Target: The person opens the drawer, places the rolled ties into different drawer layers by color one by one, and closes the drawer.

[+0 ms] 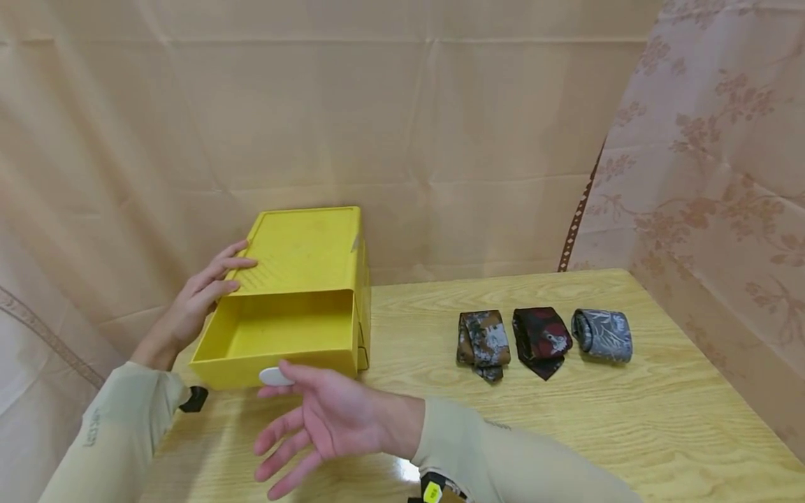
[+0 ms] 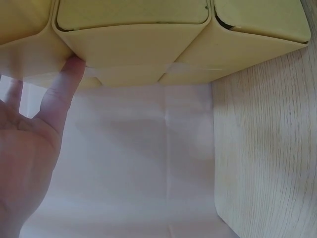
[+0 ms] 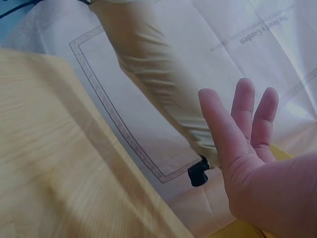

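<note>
A yellow plastic drawer unit (image 1: 302, 244) stands on the table, its top drawer (image 1: 289, 325) pulled out with nothing visible inside. My left hand (image 1: 195, 300) rests on the unit's left top edge, fingers spread; in the left wrist view a finger touches its yellow side (image 2: 133, 44). At the drawer front, the thumb and index finger of my right hand (image 1: 339, 412) pinch the white oval knob (image 1: 272, 377). Its other fingers are spread apart below. The knob is out of sight in the right wrist view.
Three rolled neckties lie in a row to the right: a brown patterned one (image 1: 484, 342), a dark red one (image 1: 542, 339) and a grey one (image 1: 602, 335). Beige cloth (image 1: 440, 140) hangs behind the wooden table (image 1: 566, 433), and floral cloth (image 1: 723, 175) hangs at the right.
</note>
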The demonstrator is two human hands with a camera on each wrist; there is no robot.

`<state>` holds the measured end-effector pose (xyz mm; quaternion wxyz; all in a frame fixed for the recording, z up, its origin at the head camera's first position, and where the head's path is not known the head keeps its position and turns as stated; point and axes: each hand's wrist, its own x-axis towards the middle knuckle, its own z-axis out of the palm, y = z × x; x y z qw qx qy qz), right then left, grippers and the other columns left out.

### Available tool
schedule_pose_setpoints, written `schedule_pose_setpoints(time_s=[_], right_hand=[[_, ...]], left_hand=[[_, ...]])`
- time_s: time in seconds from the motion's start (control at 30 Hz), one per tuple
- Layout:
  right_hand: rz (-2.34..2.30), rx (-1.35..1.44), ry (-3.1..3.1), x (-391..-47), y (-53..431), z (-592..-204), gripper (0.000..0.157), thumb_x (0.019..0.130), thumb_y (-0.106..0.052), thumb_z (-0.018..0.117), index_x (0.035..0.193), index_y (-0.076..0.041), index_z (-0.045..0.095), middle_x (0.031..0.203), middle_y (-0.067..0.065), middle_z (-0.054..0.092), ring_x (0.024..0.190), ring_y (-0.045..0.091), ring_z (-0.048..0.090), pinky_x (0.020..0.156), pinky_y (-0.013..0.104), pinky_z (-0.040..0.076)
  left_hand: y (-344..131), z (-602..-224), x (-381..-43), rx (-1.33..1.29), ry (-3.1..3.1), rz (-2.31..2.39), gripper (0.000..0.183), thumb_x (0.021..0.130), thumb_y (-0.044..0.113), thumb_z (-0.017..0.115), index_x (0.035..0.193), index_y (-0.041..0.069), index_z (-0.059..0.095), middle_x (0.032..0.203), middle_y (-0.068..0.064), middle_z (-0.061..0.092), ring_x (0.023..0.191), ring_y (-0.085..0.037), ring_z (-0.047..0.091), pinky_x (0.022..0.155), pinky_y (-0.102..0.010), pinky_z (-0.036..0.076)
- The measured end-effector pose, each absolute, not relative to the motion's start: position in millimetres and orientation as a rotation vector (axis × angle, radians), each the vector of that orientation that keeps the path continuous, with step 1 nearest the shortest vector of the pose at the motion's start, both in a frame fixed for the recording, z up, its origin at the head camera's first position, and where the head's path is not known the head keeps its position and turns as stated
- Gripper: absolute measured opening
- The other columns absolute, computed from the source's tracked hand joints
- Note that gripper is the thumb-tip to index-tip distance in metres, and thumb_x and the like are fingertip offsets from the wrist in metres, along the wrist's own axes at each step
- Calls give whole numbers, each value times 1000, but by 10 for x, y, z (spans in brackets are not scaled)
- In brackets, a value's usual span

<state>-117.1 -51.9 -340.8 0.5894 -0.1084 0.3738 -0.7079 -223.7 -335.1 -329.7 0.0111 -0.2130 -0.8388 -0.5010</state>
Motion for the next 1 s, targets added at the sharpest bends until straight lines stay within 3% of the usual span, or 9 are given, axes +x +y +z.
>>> schedule_pose_setpoints(time_s=[0.13, 0.33, 0.9, 1.0], right_hand=[[-1632, -261, 881, -1122, -490, -3398, 59, 93, -63, 40, 135, -21, 35, 91, 11, 64, 123, 58, 32, 91, 66, 35], [-1630, -278, 889, -1086, -465, -3402, 58, 93, -63, 38, 135, -22, 35, 92, 10, 64, 123, 58, 32, 92, 65, 35], [-1595, -336, 881, -1097, -469, -3461, 60, 93, -64, 37, 136, -23, 34, 95, 10, 63, 124, 59, 29, 92, 64, 37], [-1580, -359, 878, -1118, -436, -3474, 61, 93, -65, 37, 137, -23, 33, 97, 10, 64, 121, 57, 36, 90, 62, 39]], left_hand=[[-3344, -3285, -2245, -693, -2605, -1572, 37, 103, 20, 38, 137, 9, 48, 158, 6, 13, 141, -21, 13, 96, -22, 33], [-3321, -3275, -2249, -712, -2587, -1584, 37, 103, 20, 38, 136, 7, 48, 158, 5, 13, 142, -21, 12, 94, -14, 33], [-3325, -3304, -2225, -670, -2593, -1527, 36, 103, 18, 38, 135, 8, 49, 157, 5, 16, 141, -21, 18, 93, -25, 36], [-3323, -3300, -2229, -669, -2588, -1552, 36, 103, 19, 38, 136, 8, 49, 158, 6, 14, 141, -21, 15, 101, -34, 33]])
